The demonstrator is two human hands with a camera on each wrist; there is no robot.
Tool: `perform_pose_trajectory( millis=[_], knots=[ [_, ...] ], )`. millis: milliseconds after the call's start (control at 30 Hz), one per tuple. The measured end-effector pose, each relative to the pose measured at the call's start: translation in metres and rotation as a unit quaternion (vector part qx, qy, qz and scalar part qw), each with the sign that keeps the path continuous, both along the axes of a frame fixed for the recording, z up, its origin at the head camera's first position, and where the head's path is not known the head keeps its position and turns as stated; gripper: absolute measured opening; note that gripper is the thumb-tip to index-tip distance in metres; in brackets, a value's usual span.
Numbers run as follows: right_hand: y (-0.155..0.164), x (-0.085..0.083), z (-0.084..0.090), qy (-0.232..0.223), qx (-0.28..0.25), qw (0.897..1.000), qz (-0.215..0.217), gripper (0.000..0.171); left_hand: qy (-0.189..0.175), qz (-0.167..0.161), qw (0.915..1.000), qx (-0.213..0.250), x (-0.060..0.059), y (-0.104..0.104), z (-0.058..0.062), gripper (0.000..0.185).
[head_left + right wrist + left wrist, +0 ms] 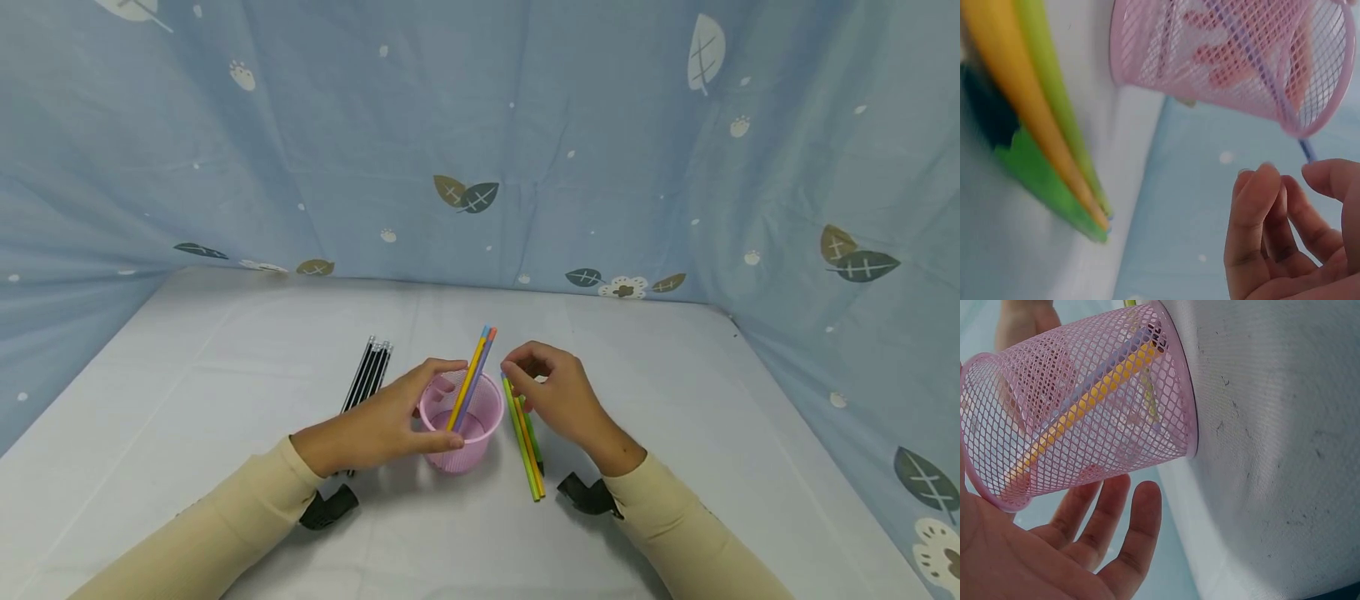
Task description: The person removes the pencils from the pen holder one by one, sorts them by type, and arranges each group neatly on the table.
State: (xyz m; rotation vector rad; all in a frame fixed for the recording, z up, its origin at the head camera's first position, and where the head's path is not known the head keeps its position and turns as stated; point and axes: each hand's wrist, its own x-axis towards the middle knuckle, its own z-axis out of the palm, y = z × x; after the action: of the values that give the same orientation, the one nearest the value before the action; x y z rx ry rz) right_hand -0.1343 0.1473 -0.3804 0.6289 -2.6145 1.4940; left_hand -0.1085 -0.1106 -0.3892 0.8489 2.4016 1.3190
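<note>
A pink mesh pencil cup (459,458) stands upright on the table. My left hand (375,425) holds it by the rim, thumb on the near side and fingers around the far side. Inside lean a yellow pencil (467,383) and a purple pencil (477,385), their ends above the rim. To the right of the cup, my right hand (558,396) hovers with loosely bent fingers, thumb apart from them and nothing held. Below it lie a lime pencil (1054,94), an orange-yellow pencil (1029,94) and a green pencil (1047,187) with a dark tip.
Several black pencils (367,375) lie together left of the cup, partly hidden by the left hand. White cloth (247,367) covers the table. A blue patterned curtain (375,125) hangs behind it and along the sides.
</note>
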Motion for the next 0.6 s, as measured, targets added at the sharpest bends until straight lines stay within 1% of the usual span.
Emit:
perform_pose_trajectory(
  millis=[167,467,600],
  knots=[
    [-0.005,0.004,0.001,-0.004,-0.033,0.999,0.012,0.019,0.000,-0.005,1.0000,0.008,0.000,0.000,-0.001,0.086],
    [-0.010,0.007,-0.003,-0.023,-0.056,0.998,0.026,0.024,-0.005,-0.006,1.0000,0.006,-0.001,0.000,-0.001,0.085],
    [-0.012,0.007,-0.005,-0.035,-0.058,0.997,0.024,0.022,-0.005,-0.005,1.0000,0.004,0.000,0.000,-0.001,0.086]
  ],
)
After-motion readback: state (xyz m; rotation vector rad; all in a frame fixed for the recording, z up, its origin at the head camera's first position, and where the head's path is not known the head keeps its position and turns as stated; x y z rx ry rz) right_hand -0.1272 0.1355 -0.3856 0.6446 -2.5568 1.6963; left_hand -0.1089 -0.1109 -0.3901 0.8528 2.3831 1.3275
